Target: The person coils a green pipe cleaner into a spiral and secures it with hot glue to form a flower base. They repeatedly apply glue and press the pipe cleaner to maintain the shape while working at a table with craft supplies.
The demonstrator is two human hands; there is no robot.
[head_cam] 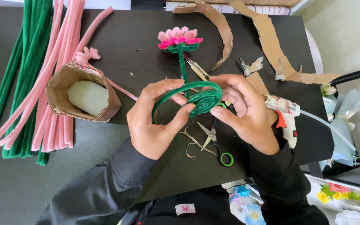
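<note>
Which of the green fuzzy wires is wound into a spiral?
The green pipe cleaner held between the left hand and right hand; the other green pipe cleaners lie straight at the table's left.

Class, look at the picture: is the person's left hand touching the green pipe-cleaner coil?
Touching. The head view shows the left hand with its thumb pressed on the green pipe-cleaner coil; no gap shows between them.

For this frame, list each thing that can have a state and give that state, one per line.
Green pipe cleaner: partly wound into a flat coil, held by both hands.
Left hand: pinching the coil's edge.
Right hand: gripping the coil.
Pipe-cleaner flower: finished, lying flat.
Scissors: open, on the table.
Glue gun: lying down.
Cardboard sleeve: on its side, white foam inside.
</note>
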